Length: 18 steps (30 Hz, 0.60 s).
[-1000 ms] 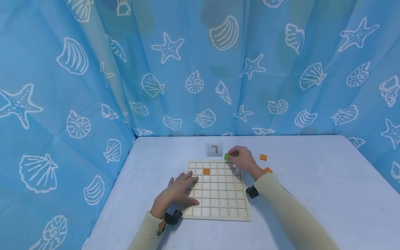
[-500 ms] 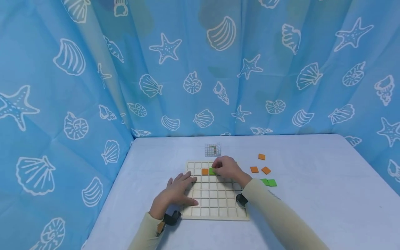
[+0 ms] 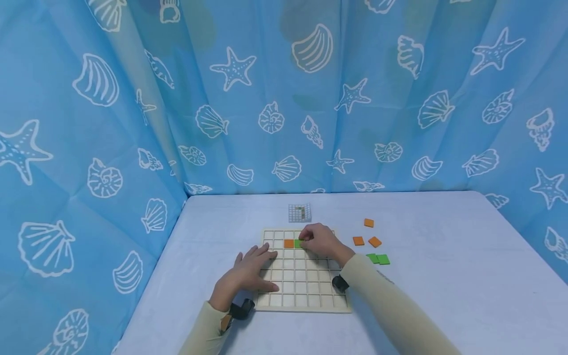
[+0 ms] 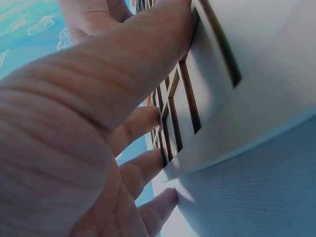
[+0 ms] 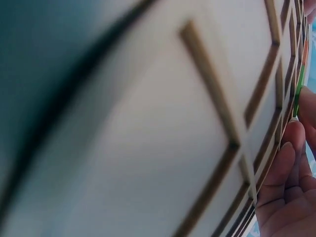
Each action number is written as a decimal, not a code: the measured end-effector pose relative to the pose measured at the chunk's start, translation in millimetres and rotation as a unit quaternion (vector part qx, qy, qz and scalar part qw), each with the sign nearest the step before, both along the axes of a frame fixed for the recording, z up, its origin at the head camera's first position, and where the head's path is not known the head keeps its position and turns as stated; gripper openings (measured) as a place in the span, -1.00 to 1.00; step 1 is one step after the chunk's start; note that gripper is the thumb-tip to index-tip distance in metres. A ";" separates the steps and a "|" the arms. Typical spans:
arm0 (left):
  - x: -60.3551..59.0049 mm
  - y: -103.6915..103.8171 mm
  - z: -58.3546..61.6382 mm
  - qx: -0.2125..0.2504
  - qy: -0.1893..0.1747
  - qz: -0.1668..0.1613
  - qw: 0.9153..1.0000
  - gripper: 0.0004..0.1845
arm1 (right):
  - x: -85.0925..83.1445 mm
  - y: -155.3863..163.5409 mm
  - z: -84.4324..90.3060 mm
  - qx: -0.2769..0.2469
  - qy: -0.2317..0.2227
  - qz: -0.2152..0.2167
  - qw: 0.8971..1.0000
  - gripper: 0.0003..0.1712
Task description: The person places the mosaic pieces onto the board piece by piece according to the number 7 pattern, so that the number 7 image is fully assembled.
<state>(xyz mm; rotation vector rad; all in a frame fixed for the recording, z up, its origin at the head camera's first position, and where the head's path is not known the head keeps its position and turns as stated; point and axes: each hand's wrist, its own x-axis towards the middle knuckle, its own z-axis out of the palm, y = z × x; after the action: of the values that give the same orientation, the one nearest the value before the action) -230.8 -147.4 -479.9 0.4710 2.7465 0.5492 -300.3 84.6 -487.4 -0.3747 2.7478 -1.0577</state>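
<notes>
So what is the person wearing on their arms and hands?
Both arms are covered by long, snug, pale cream sleeves that reach the wrists. The left hand and the right hand are bare, with no gloves. Each wrist carries a small black device: one by the left wrist, one under the right wrist. A bit of orange shows by the left one.

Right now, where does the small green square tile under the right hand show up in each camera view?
Head: green square tile sits on the wooden grid board, second row, beside the orange tile, at the right hand's fingertips.
Left wrist: not in it.
Right wrist: thin green edge far right, above the fingertips.
Shared landmark: the board's grid.
</notes>
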 end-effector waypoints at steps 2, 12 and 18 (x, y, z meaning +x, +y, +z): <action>0.0 -0.7 -0.1 0.002 0.001 -0.002 1.000 -0.06 | -0.3 -0.6 0.2 -0.001 -0.003 -0.001 1.000 -0.88; 2.5 -1.9 -0.3 0.009 -0.002 -0.007 1.000 -0.06 | -0.7 0.8 9.4 0.016 -0.016 0.029 0.999 -0.85; -0.1 -3.1 0.6 0.008 -0.002 -0.019 1.000 -0.06 | 3.7 8.3 28.4 0.011 -0.003 0.064 0.998 -0.79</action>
<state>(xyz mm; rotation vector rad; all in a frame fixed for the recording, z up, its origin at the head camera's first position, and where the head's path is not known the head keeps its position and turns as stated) -230.9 -150.5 -479.3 0.5247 2.7242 0.5623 -296.6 93.0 -459.1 -0.5348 2.6876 -0.9954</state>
